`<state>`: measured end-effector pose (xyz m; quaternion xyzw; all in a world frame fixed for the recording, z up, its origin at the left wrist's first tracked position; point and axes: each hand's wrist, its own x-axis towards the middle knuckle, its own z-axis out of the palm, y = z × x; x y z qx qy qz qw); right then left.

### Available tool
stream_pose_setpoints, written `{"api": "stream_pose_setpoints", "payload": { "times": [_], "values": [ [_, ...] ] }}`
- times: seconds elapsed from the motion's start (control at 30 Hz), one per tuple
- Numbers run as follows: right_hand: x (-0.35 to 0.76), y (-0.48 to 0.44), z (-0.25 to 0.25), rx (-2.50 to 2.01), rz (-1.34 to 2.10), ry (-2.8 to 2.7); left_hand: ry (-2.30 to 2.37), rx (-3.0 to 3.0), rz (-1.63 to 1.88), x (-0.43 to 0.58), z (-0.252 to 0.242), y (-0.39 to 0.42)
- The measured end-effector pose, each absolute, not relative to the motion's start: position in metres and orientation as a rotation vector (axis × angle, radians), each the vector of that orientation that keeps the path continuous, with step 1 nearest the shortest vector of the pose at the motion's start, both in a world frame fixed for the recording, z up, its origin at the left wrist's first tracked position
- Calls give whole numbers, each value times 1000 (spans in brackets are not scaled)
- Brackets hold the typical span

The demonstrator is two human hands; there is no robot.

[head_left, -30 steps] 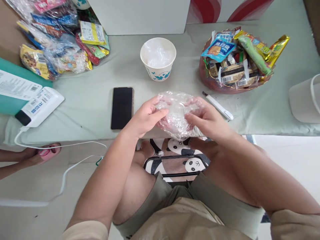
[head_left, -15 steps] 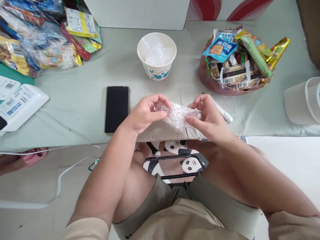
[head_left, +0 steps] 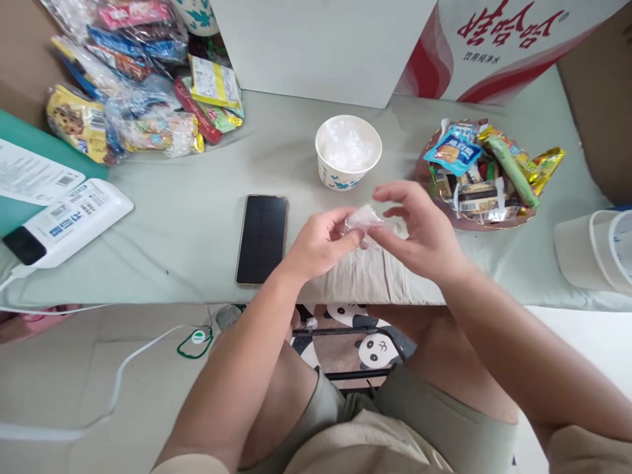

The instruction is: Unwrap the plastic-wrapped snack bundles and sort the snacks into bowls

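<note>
A piece of crumpled, see-through plastic wrap (head_left: 368, 217) is bunched up between my hands above the table's front edge. My left hand (head_left: 323, 240) pinches its left end between thumb and fingers. My right hand (head_left: 419, 230) has its thumb against the right end, with the fingers curled above and somewhat spread. Just beyond my hands stands a white paper bowl (head_left: 343, 181) with a blue-green leaf print. More clear crinkled plastic (head_left: 348, 141) lies inside it. A dark-screened phone (head_left: 262, 240) lies left of my left hand.
Right of the bowl is a pink gold-rimmed basket (head_left: 444, 209) of wrapped snacks. Bagged snacks (head_left: 143, 99) lie at back left, near a white power strip-like device (head_left: 83, 220). A white box (head_left: 320, 46) stands behind, and a white bucket (head_left: 575, 253) at right.
The plastic wrap was spread out between my hands and is now bunched smaller. My hands have come closer together. The view has shifted, showing more of the table's back.
</note>
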<state>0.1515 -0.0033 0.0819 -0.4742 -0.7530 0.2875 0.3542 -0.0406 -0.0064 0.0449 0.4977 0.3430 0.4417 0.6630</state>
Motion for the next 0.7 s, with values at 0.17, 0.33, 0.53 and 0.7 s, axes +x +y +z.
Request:
{"api": "stream_pose_setpoints", "payload": {
  "times": [0.17,0.33,0.53,0.7],
  "values": [
    [130,62,113,-1391,564,-1947,1009,1023,1245,-57,45,1],
    [92,134,127,-1719,289,-2427,1082,1016,1309,-69,47,6],
    [66,161,120,-1662,271,-2920,1057,972,1319,-77,51,7],
    [64,185,86,-1587,548,-2895,997,956,1312,-85,53,5]
  ]
}}
